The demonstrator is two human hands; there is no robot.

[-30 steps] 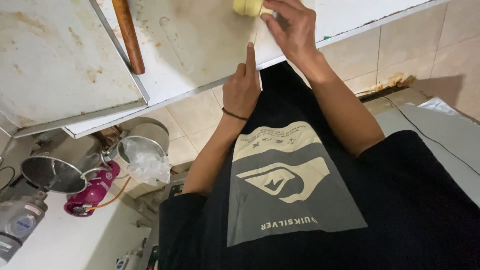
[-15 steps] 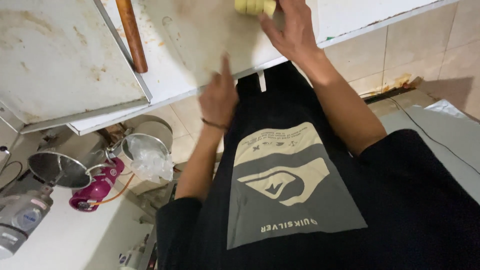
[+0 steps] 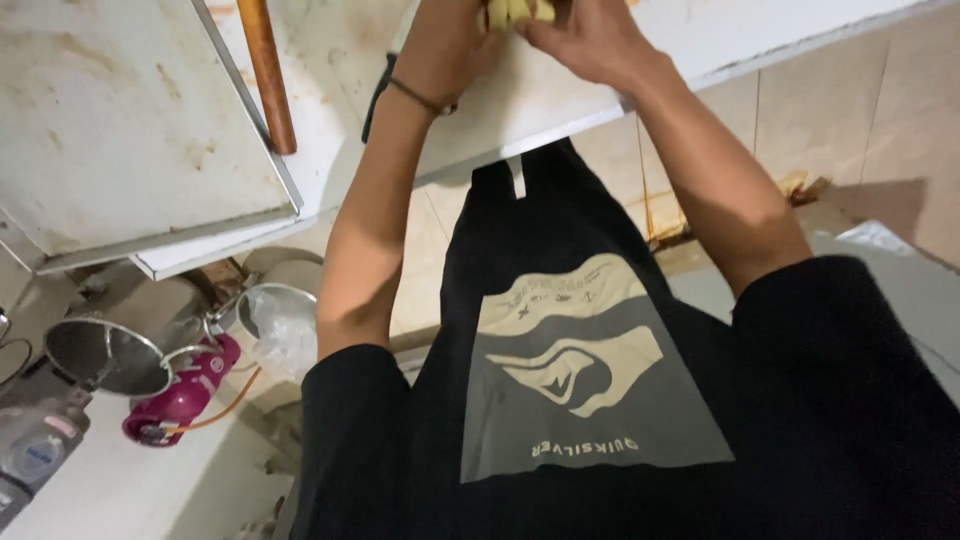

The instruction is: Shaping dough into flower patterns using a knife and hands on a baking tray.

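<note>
Overhead, at twelve o'clock: pale yellow object [image 3: 518,10], cut off by the frame's top edge, kind indeterminable. Left hand [image 3: 452,40], dark band at wrist, and right hand [image 3: 590,40] both closed around it from either side; fingertips largely hidden. White rust-stained panel [image 3: 130,130] at ten o'clock, wooden handle [image 3: 268,75] beside it. Metal strainer [image 3: 105,355], magenta bottle [image 3: 185,392] at eight o'clock.

You get dim, warm indoor light with no glare; your raised arms throw soft shadows on the white counter [image 3: 560,100], the black shirt [image 3: 560,420] swallows detail, and the picture blurs slightly at its edges
</note>
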